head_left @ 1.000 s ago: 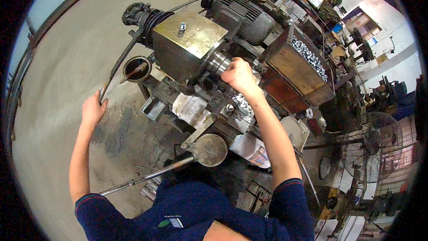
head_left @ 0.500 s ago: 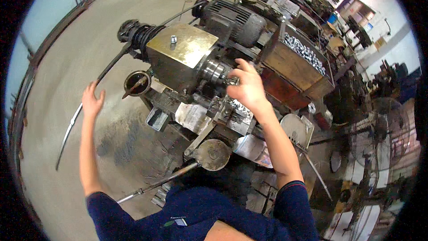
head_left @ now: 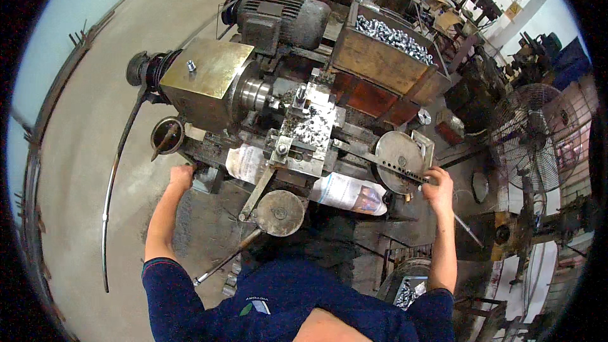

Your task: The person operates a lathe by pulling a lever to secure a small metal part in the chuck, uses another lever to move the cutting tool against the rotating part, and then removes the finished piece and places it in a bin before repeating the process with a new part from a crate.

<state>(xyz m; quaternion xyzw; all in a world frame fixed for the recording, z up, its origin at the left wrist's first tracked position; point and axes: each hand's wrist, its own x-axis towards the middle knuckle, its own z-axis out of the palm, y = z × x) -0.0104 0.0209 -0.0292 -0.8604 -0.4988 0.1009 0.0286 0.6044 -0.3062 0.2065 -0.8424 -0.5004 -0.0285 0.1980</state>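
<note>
Head view: the right hand [head_left: 438,188] has its fingers bent round the near end of a perforated bar [head_left: 380,161], which runs left from that hand toward the chip-strewn slide [head_left: 313,123]. The left hand [head_left: 182,178] is closed, knuckles up, just beside a small tray [head_left: 206,180]; whether it grips anything, I cannot tell. Beyond the left hand stands a pot [head_left: 171,151] with a stick leaning in it, and farther out the headstock [head_left: 209,98] with a small fitting [head_left: 191,65] on its lid. A long lever [head_left: 113,180] hangs left of the left hand, apart from it. Between the hands are the chuck [head_left: 256,94], a printed bag [head_left: 345,191] and, nearer the body, a round disc [head_left: 279,213]. Beyond the right hand, a bin [head_left: 373,66] holds shiny parts [head_left: 396,39]; right of that hand stands a fan [head_left: 529,126]
</note>
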